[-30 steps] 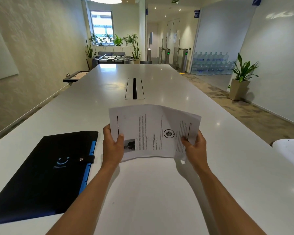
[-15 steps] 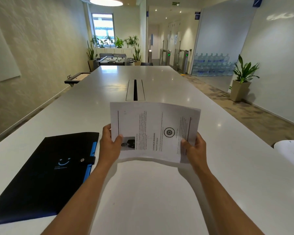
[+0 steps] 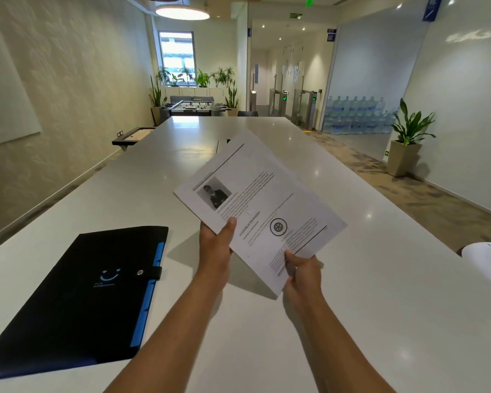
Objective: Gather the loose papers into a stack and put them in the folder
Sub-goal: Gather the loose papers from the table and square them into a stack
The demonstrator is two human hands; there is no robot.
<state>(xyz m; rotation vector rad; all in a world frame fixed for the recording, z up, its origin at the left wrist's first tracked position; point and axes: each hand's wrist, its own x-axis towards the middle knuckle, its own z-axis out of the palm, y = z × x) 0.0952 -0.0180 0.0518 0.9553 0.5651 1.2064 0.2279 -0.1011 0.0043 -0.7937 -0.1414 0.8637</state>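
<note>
I hold a stack of printed white papers (image 3: 262, 202) above the white table (image 3: 380, 279), turned diagonally with a photo on the top sheet. My left hand (image 3: 214, 245) grips the stack's left edge, thumb on top. My right hand (image 3: 302, 272) pinches the near corner, thumb on the printed side. The black folder (image 3: 77, 293) with blue tabs and a snap strap lies closed on the table to the left of my left arm.
A white rounded object (image 3: 488, 259) sits at the table's right edge. A cable slot (image 3: 223, 144) in the table's middle is partly hidden behind the papers. A potted plant (image 3: 406, 143) stands on the floor at right. Water bottles (image 3: 357, 114) are stacked beyond.
The stack has turned from level and upright to a diagonal tilt. My right hand dropped toward me to the near corner, and my left hand shifted right. The camera view tilted up.
</note>
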